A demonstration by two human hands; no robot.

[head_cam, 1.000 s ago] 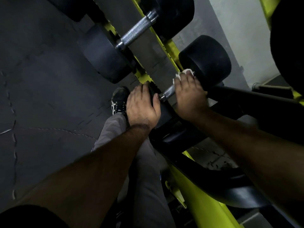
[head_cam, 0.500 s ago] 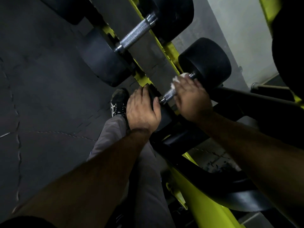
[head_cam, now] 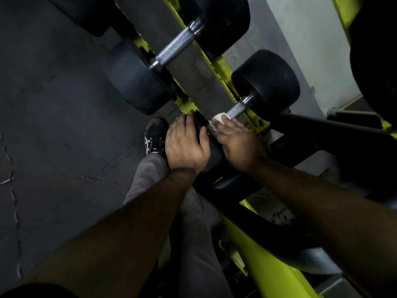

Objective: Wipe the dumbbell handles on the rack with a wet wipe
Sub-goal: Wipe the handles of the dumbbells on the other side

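**Wipe sitting at the near end of the dumbbell handle**

Looking straight down at a yellow rack (head_cam: 218, 67) loaded with black dumbbells. Right hand (head_cam: 238, 141) wrapped around the near end of the knurled handle (head_cam: 236, 109), with a white wet wipe (head_cam: 219, 117) bunched under the fingertips and pressed against the metal. Bare handle showing from the wipe up to the far weight head (head_cam: 268, 82), chrome collar included. Left hand (head_cam: 184, 145) clamped over the near weight head (head_cam: 211, 147) of the same dumbbell, fingers curled over the top edge and thumb down the inner face, right next to the other hand (nearly touching, hard to call in this light).

Second dumbbell (head_cam: 137, 84) parked one slot further up the rack, its handle (head_cam: 176, 48) fully exposed, nothing on it. More black weight heads crowding the top and right edges, mostly cropped.

Down below: dark rubber floor tiles (head_cam: 53, 125) with puzzle-style seams, a grey trouser leg (head_cam: 146, 179) and a black sneaker (head_cam: 154, 136) with white stripes, planted just left of the rack. Pale wall (head_cam: 311, 39) behind the rack on the right.
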